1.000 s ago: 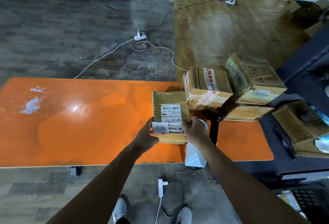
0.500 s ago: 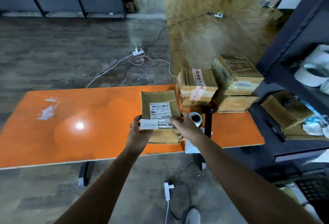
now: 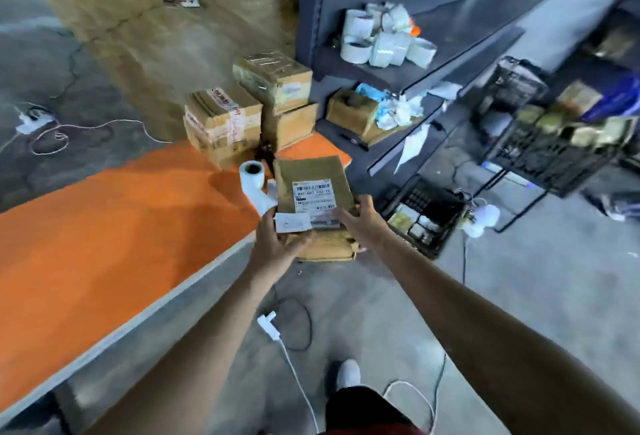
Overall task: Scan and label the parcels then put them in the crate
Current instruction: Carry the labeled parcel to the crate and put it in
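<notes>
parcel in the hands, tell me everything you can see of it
The parcel is a flat brown cardboard box, glossy with tape, crumpled at its near end. A white shipping label with barcodes sits on top, a smaller white label beside its near-left corner. The left hand and right hand grip its near end, face up.

Flat brown labelled parcel [image 3: 311, 175] held in air, black crate [image 3: 443, 240] on floor beside

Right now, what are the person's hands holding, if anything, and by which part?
Both hold one labelled cardboard parcel at its near end: the left hand grips the near-left corner, the right hand the near-right edge.
</notes>
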